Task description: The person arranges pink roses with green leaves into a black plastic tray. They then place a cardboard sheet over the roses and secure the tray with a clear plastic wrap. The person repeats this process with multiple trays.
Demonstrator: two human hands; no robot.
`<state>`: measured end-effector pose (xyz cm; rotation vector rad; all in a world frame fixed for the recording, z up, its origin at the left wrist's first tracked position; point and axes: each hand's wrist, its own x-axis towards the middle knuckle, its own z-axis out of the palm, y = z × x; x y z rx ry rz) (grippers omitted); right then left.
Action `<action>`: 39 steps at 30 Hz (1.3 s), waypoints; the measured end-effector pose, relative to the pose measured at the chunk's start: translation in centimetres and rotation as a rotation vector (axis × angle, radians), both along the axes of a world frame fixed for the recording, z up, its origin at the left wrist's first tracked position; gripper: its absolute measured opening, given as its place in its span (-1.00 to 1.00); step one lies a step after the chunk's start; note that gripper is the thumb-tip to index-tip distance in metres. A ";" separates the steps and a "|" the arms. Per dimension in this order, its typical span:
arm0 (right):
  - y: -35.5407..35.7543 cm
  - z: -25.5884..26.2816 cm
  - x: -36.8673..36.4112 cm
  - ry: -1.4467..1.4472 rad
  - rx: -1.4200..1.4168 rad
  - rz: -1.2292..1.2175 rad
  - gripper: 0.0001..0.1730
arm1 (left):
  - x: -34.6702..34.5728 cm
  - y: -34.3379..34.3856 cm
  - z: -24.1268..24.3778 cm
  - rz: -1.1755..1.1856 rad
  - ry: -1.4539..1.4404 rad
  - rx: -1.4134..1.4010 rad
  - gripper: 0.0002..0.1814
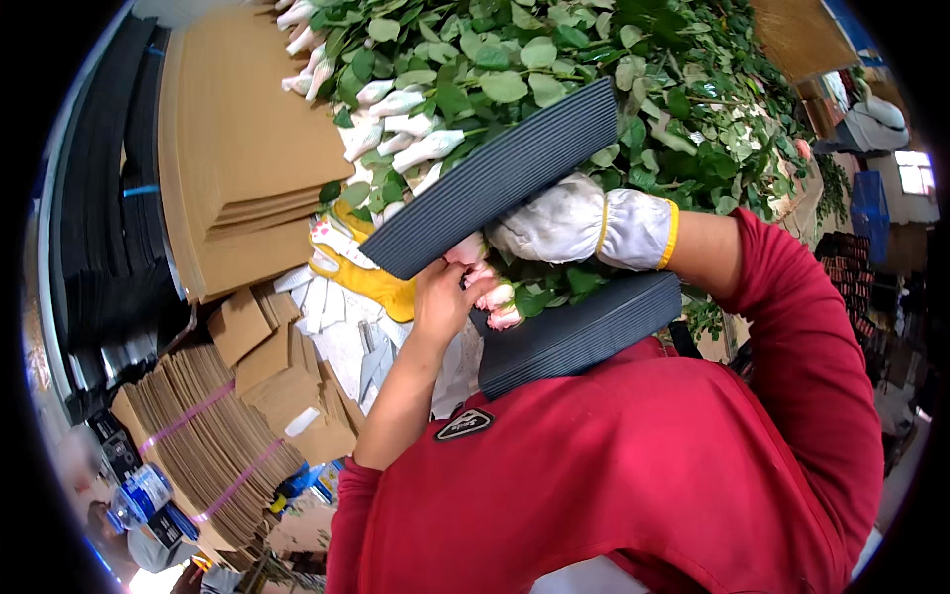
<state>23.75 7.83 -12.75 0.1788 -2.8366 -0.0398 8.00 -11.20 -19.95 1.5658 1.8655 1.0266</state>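
Pale pink roses [490, 293] lie with their heads bunched between two panels of dark ribbed board. The upper panel [497, 178] slants over the stems, and the lower panel [579, 334] rests against my red top. My left hand [439, 301], bare, has its thumb on the rose heads; its fingertips are partly hidden by the upper panel. In a white work glove with yellow trim, my right hand [553, 223] reaches in over the stems and leaves. Its fingers are hidden beneath the upper panel.
Leafy rose stems [519, 67] cover the far table, several heads in white sleeves [427, 148]. A yellow glove [371, 282] lies left of my left hand. Stacked brown cardboard [245, 148], strapped cardboard [215, 438] and a water bottle [141, 494] are at left.
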 end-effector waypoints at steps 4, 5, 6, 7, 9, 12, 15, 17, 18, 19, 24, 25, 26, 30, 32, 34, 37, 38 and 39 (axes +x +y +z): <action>0.5 0.6 -0.4 -0.133 -0.122 -0.029 -0.69 | 0.6 -0.1 0.6 0.047 0.081 0.111 -0.55; 0.3 0.2 -0.3 -0.055 -0.099 -0.001 -0.68 | 0.7 -0.3 0.7 0.045 0.082 0.127 -0.52; 0.3 -0.3 -0.3 0.024 -0.070 0.028 -0.67 | 0.9 -0.3 0.5 0.054 0.084 0.152 -0.50; 0.2 -0.5 -0.3 0.103 -0.042 0.057 -0.66 | 1.0 -0.5 0.4 0.058 0.065 0.145 -0.48; -0.2 -2.3 -0.1 0.141 0.142 0.044 -0.64 | 1.0 -0.8 0.5 0.039 0.039 0.062 -0.47; -1.0 -5.0 -0.2 0.108 0.178 0.019 -0.63 | 1.9 -0.9 -0.4 0.091 -0.062 0.043 -0.51; -0.4 -5.4 -1.3 0.257 0.241 0.068 -0.75 | 2.5 -1.7 0.5 0.120 0.257 -0.033 -0.51; -1.0 -6.0 -0.9 0.169 0.111 0.038 -0.73 | 3.0 -2.0 1.3 0.153 0.435 -0.056 -0.51; -0.9 -6.2 -1.8 0.123 -0.014 0.040 -0.72 | 3.0 -2.0 1.3 0.166 0.525 -0.020 -0.52; -0.7 -6.0 -1.7 0.094 -0.091 0.044 -0.72 | 3.0 -2.0 1.3 0.179 0.614 0.015 -0.52; -0.6 -2.4 -1.5 0.102 0.192 0.114 -0.70 | 2.2 -2.0 -0.8 0.162 0.295 -0.030 -0.51; -0.5 -2.7 -1.4 0.055 0.158 0.078 -0.70 | 1.6 -1.5 -0.6 0.142 0.195 0.012 -0.49; -0.9 -3.0 -1.2 -0.043 0.142 0.026 -0.69 | 1.6 -1.2 -0.3 0.136 0.203 -0.004 -0.48; -2.7 -0.4 -1.3 -0.137 -0.009 -0.188 -0.66 | 1.6 -0.8 1.0 0.129 0.288 -0.012 -0.50; -3.8 5.0 -1.6 -0.321 -0.037 -0.162 -0.70 | 0.3 -1.9 1.5 0.092 0.063 0.000 -0.54; -4.7 11.9 -1.1 -0.435 -0.083 -0.102 -0.74 | -0.8 -3.7 2.2 0.269 -0.120 0.052 -0.61; -3.1 13.4 1.3 -0.629 -0.284 -0.018 -0.86 | -1.2 -7.1 4.3 0.534 -0.104 -0.057 -0.69; -2.8 12.7 1.3 -0.696 -0.298 -0.020 -0.87 | -0.4 -7.0 4.4 0.498 -0.199 -0.082 -0.70; -2.7 12.2 1.1 -0.761 -0.310 -0.011 -0.88 | 0.4 -6.7 4.6 0.400 -0.152 -0.067 -0.69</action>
